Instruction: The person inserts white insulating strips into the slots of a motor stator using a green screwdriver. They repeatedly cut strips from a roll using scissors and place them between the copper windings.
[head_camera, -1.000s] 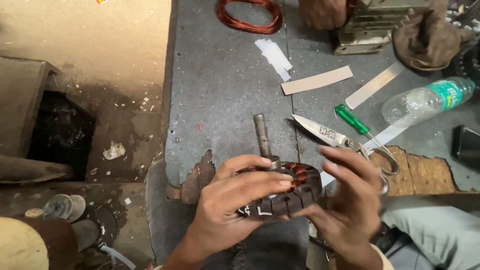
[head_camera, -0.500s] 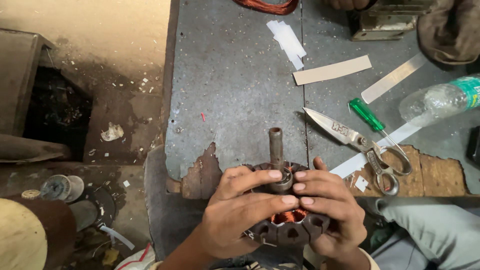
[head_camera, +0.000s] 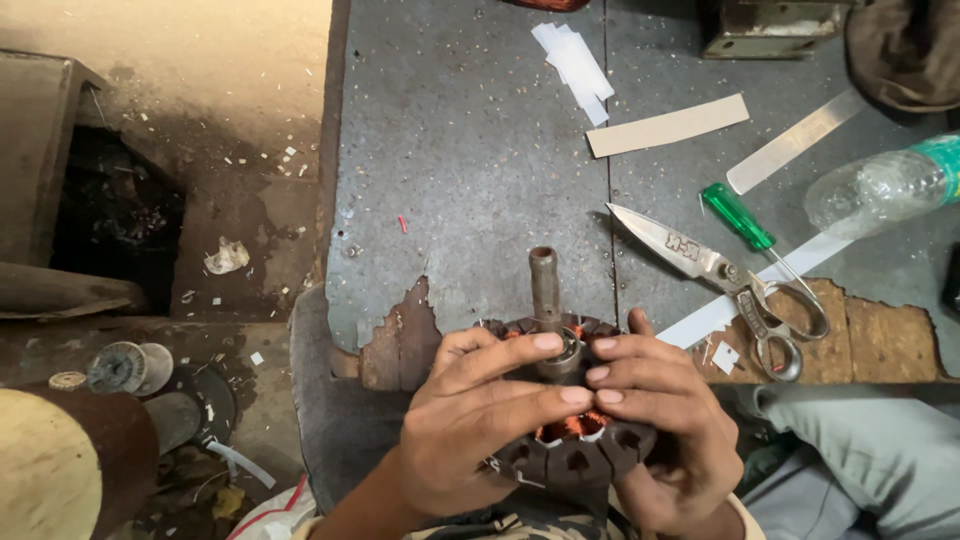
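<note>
A round dark motor stator (head_camera: 575, 462) with copper windings and a metal shaft (head_camera: 545, 285) sticking up sits at the near edge of the grey worktable (head_camera: 470, 170). My left hand (head_camera: 470, 425) grips its left side, fingers laid across the top near the shaft's base. My right hand (head_camera: 665, 425) holds the right side, fingertips meeting the left fingers over the windings. Much of the stator is hidden under both hands.
Scissors (head_camera: 735, 280) and a green-handled screwdriver (head_camera: 740, 220) lie right of the shaft. Paper strips (head_camera: 668, 127), white slips (head_camera: 575, 65) and a plastic bottle (head_camera: 885, 185) lie farther back. The table's front edge is chipped (head_camera: 395, 340). Floor debris lies at left.
The view has shifted so the table appears lower and closer. Both hands have drawn together over the stator's top, fingertips now meeting beside the shaft.
</note>
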